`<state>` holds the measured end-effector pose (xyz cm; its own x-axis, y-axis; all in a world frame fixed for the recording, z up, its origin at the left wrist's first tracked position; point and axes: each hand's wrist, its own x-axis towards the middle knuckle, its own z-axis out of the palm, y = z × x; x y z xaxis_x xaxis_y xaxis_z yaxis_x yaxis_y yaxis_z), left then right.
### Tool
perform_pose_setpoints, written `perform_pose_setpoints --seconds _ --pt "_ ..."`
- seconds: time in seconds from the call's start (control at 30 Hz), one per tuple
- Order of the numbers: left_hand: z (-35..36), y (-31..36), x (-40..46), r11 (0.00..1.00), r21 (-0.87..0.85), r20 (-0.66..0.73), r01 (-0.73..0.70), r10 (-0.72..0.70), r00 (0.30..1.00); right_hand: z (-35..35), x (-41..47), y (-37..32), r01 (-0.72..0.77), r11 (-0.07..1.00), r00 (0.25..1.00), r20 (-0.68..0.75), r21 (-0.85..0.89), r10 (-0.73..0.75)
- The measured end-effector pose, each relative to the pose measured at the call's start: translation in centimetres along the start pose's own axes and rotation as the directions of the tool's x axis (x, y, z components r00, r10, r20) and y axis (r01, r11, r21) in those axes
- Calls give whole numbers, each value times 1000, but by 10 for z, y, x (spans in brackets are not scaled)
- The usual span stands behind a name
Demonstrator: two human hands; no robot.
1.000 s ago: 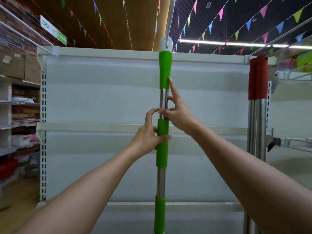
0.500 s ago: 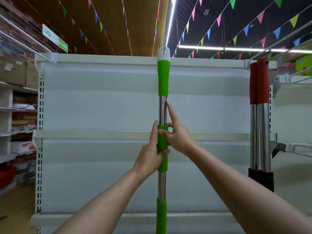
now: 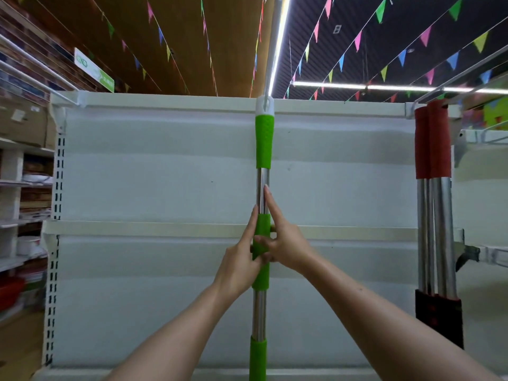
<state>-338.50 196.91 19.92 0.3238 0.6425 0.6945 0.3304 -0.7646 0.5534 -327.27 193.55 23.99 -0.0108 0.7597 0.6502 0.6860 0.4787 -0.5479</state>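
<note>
The pole (image 3: 259, 312) is held upright before the shelf unit (image 3: 165, 229), its green sleeve (image 3: 262, 226) clasped by left hand (image 3: 239, 262) and right hand (image 3: 286, 246). It is judged light and stiff, best gripped there, not on slippery steel.

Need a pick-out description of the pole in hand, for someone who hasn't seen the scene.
Face the white shelf unit. Dead centre before it stands an upright steel pole, with the left hand and right hand gripping its middle sleeve. Its sleeves are green, unlike the red-sleeved poles at the shelf's right end.
</note>
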Motion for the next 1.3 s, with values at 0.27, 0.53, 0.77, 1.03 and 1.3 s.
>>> perform_pose_setpoints --seconds 0.27,0.53,0.77,1.03,1.3 --pt "5 -8 8 1000 -18 -1 0 0 1000 9 10 14 -2 1000 998 -56 7 3" --pt "9 -14 15 1000 -25 -18 -7 7 1000 9 18 26 12 1000 998 -61 17 -11" --pt "11 -16 16 1000 -21 -1 9 -9 1000 9 18 31 9 1000 997 -74 23 -7" --pt "14 -16 14 998 -37 15 47 -47 999 11 19 34 16 1000 996 -86 -5 -17" --pt "8 -10 9 998 -7 38 67 -67 997 11 14 26 -14 1000 998 -58 -11 13"
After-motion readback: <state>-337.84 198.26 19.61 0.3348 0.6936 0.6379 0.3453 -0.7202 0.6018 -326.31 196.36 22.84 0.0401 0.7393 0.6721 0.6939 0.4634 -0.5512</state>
